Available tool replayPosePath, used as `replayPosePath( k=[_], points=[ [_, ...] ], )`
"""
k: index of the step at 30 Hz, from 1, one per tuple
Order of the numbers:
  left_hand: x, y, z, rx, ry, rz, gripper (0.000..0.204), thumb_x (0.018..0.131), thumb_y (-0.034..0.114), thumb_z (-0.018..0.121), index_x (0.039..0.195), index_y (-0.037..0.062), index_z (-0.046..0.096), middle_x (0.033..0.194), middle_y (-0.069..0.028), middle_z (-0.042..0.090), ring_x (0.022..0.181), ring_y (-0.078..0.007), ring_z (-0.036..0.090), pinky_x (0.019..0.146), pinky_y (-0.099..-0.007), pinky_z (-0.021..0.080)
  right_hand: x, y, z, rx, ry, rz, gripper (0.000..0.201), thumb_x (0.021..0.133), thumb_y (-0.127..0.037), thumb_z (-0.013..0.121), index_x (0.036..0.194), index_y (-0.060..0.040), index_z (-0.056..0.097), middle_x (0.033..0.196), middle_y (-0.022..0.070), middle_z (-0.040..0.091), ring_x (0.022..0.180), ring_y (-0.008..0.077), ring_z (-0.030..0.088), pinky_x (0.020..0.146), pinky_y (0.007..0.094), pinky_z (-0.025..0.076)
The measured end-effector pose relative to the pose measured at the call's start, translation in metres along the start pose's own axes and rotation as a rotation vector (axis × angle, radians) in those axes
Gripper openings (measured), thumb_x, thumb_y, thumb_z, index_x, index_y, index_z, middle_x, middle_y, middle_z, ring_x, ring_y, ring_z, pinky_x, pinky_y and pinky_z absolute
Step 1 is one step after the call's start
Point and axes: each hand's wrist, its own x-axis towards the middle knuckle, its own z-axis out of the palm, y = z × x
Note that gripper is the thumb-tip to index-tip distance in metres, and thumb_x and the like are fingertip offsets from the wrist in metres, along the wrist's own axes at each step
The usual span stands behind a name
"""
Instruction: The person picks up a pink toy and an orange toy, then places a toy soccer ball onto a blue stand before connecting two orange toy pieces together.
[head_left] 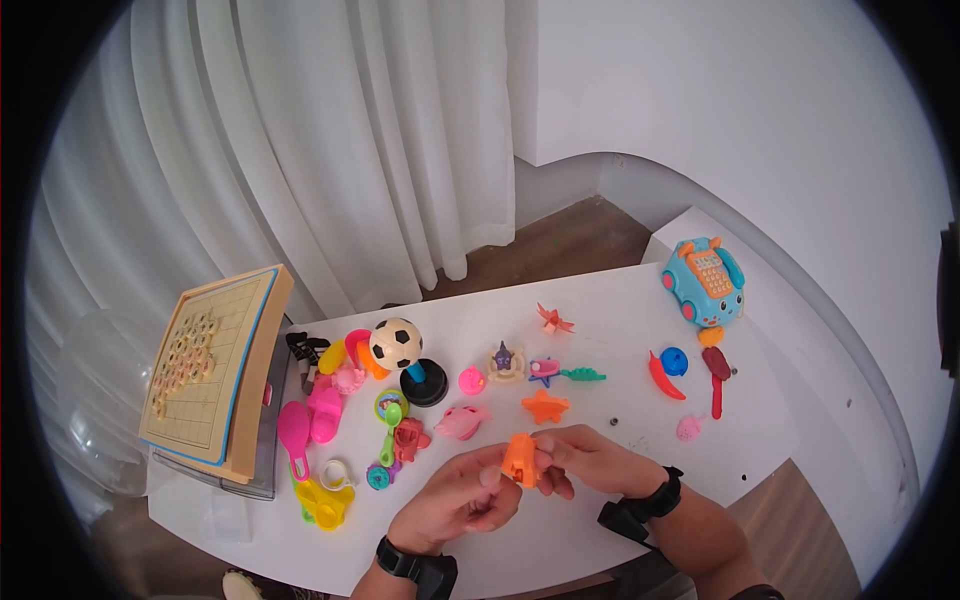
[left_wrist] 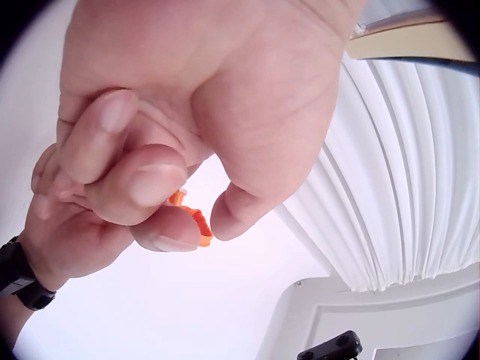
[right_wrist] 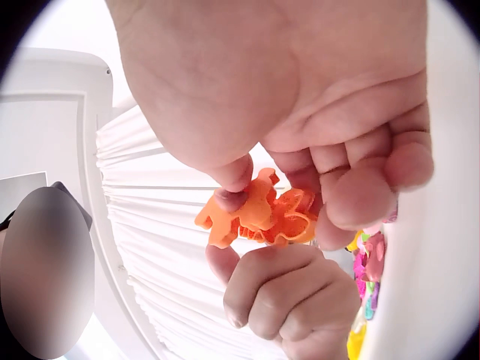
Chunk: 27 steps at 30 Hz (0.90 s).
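Note:
Both hands meet at an orange toy (head_left: pixel 520 460) above the table's near side. My left hand (head_left: pixel 465 497) pinches its left side between thumb and fingers, the other fingers curled. From the right, my right hand (head_left: pixel 600 461) pinches the same toy with thumb and forefinger. Its cut-out, hollow shape shows in the right wrist view, where the orange toy (right_wrist: pixel 262 214) sits between both hands. In the left wrist view only a bit of orange (left_wrist: pixel 199 223) shows behind the fingers. Just beyond the hands lies an orange star-like piece (head_left: pixel 545 406) on the table.
A board game (head_left: pixel 215 365) stands at the left beside a toy football (head_left: pixel 396 344), a pink spoon (head_left: pixel 294 430) and yellow pieces (head_left: pixel 325 504). At the right are a toy phone (head_left: pixel 706 284), a red chili (head_left: pixel 665 376) and a blue ball (head_left: pixel 674 361).

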Motion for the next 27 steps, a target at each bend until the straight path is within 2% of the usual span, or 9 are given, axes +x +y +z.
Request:
replayPosePath(
  k=[4,6,9,11,13,16,22,25,27],
  points=[
    [0.001,0.000,-0.003,-0.091,-0.023,-0.086,0.053,0.112,0.042,0.049,0.143,-0.0001,0.055,0.070,-0.0003,0.052,0.054,-0.0062,0.036,0.052,-0.0221,0.029,0.002,0.004,-0.002,0.013,0.029,-0.037,0.049,0.115,-0.051,0.040,0.102,-0.0092,0.063,0.079,0.0004,0.064,0.062,0.0064,0.057,0.060,0.0216,0.046],
    [0.000,-0.001,0.001,0.114,0.063,-0.076,0.052,0.115,0.043,0.045,0.145,0.0016,0.056,0.069,0.0006,0.051,0.057,-0.0060,0.037,0.053,-0.0220,0.030,0.002,0.002,-0.001,0.027,0.031,-0.033,0.049,0.115,-0.050,0.040,0.102,-0.0090,0.063,0.080,0.0006,0.064,0.062,0.0065,0.057,0.060,0.0215,0.047],
    [0.000,-0.001,0.004,0.237,0.117,-0.091,0.050,0.116,0.044,0.044,0.140,0.0029,0.061,0.069,0.0023,0.050,0.059,-0.0054,0.038,0.054,-0.0219,0.030,0.002,0.002,0.000,0.042,0.043,-0.047,0.048,0.116,-0.048,0.040,0.100,-0.0088,0.062,0.081,0.0008,0.064,0.063,0.0066,0.058,0.061,0.0215,0.047],
    [0.002,-0.002,0.004,0.277,0.135,-0.073,0.049,0.116,0.043,0.044,0.136,0.0029,0.064,0.070,0.0029,0.049,0.060,-0.0053,0.038,0.054,-0.0220,0.030,0.002,0.003,0.000,0.043,0.051,-0.063,0.047,0.116,-0.048,0.040,0.100,-0.0088,0.062,0.081,0.0009,0.064,0.063,0.0066,0.058,0.061,0.0214,0.047],
    [0.002,-0.004,0.002,0.317,0.154,-0.055,0.049,0.116,0.043,0.045,0.133,0.0029,0.067,0.070,0.0035,0.049,0.060,-0.0051,0.038,0.055,-0.0220,0.031,0.002,0.004,-0.002,0.037,0.039,-0.031,0.050,0.115,-0.050,0.042,0.105,-0.0062,0.064,0.086,0.0024,0.065,0.066,0.0105,0.061,0.063,0.0241,0.050],
    [0.002,-0.009,-0.002,0.335,0.161,0.009,0.048,0.115,0.042,0.047,0.128,0.0018,0.069,0.071,0.0038,0.049,0.061,-0.0051,0.039,0.055,-0.0222,0.031,0.002,0.001,-0.003,0.029,0.038,-0.031,0.048,0.115,-0.048,0.042,0.103,-0.0062,0.062,0.086,0.0022,0.066,0.067,0.0100,0.062,0.064,0.0239,0.050],
    [0.003,-0.012,-0.005,0.209,0.232,0.010,0.046,0.114,0.040,0.050,0.129,0.0001,0.067,0.073,0.0026,0.050,0.061,-0.0060,0.038,0.056,-0.0226,0.030,0.001,-0.005,-0.001,0.025,0.041,-0.034,0.047,0.115,-0.048,0.044,0.104,-0.0060,0.062,0.085,0.0028,0.067,0.067,0.0093,0.062,0.065,0.0236,0.050],
    [0.002,-0.011,-0.007,0.062,0.219,0.036,0.048,0.112,0.041,0.055,0.134,-0.0009,0.062,0.077,0.0018,0.051,0.061,-0.0063,0.038,0.056,-0.0225,0.030,0.000,-0.009,0.003,0.032,0.072,-0.034,0.046,0.113,-0.049,0.048,0.106,-0.0069,0.065,0.080,0.0009,0.064,0.064,0.0068,0.058,0.062,0.0221,0.048],
    [0.001,-0.013,-0.011,-0.071,0.125,0.104,0.050,0.108,0.039,0.062,0.137,-0.0013,0.058,0.080,0.0022,0.051,0.062,-0.0060,0.037,0.056,-0.0225,0.029,-0.001,-0.011,0.001,0.021,0.064,-0.020,0.046,0.114,-0.048,0.048,0.107,-0.0058,0.065,0.081,0.0019,0.065,0.065,0.0080,0.060,0.064,0.0229,0.048]
  ],
)
